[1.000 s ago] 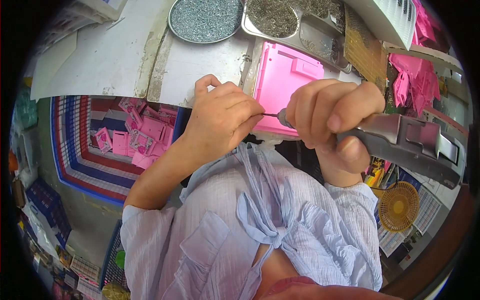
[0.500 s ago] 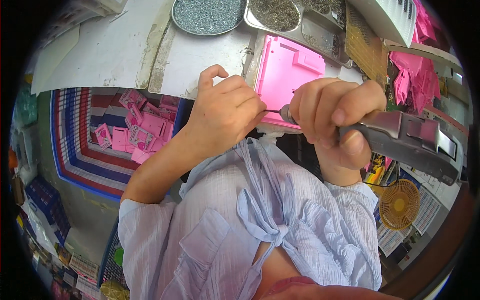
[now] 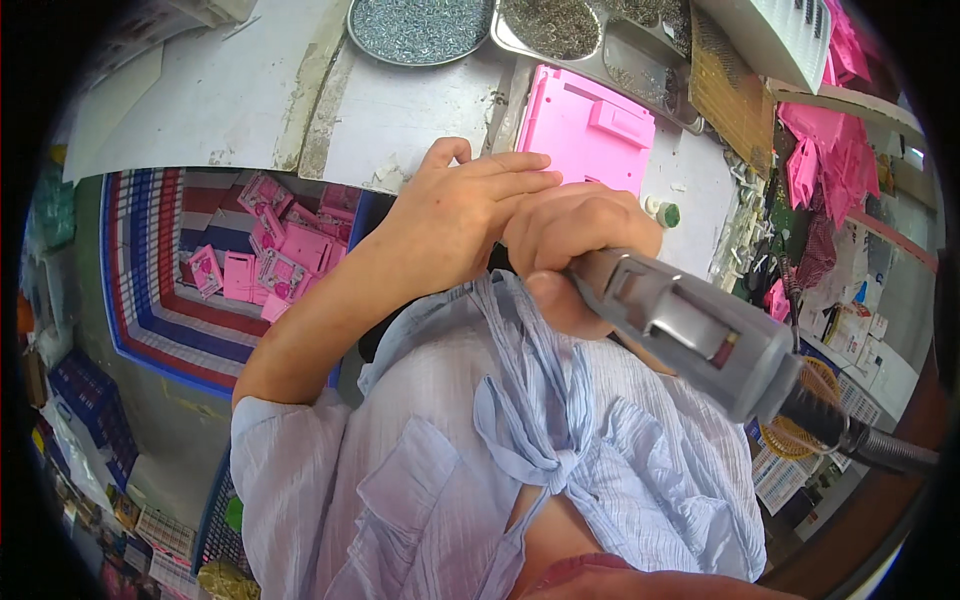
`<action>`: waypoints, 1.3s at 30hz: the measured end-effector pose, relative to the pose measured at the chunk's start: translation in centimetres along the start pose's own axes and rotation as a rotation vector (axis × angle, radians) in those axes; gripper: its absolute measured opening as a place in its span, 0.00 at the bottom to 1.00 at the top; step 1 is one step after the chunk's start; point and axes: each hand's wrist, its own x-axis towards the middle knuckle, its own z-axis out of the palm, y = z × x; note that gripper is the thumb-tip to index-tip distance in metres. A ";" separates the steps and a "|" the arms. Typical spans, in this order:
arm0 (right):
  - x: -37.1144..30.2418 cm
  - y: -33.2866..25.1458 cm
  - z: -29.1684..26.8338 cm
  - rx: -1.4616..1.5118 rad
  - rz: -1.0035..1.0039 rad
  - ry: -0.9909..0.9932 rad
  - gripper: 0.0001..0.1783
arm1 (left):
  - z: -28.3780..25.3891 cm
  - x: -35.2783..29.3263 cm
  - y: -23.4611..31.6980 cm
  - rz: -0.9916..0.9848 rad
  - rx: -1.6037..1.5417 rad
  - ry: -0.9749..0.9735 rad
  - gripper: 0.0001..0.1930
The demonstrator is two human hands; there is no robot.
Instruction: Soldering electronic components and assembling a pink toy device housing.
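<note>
R hand was wrapped round 1 grey driver, cable off to the R; driver tip hidden. L hand was right beside it, fingers partly straight, tips over near-L edge of 1 pink panel; thumb hidden, can't tell if it held anything. Panel lay on bench, nr steel tray w/ small metal bits. Striped bin at L had pink pcs.
</note>
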 end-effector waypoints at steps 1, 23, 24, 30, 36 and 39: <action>0.3 0.0 -0.3 0.012 0.001 -0.023 0.08 | -0.3 0.2 0.2 -0.014 -0.002 0.004 0.23; -2.1 -0.2 -14.5 -0.181 0.013 0.375 0.09 | 4.3 8.7 2.5 0.041 0.454 0.117 0.16; -2.0 -0.3 -14.5 -0.206 0.027 0.368 0.10 | 4.4 8.9 2.7 0.037 0.445 0.119 0.16; -2.5 -4.8 -13.2 0.094 0.148 0.478 0.13 | 4.2 8.6 2.6 0.043 0.457 0.113 0.17; -6.5 -3.0 -10.3 -0.194 0.267 0.411 0.14 | 4.5 8.7 2.5 0.065 0.430 0.129 0.17; -5.5 -4.7 -10.6 -0.011 0.233 0.437 0.13 | 4.7 8.4 2.3 0.061 0.439 0.155 0.17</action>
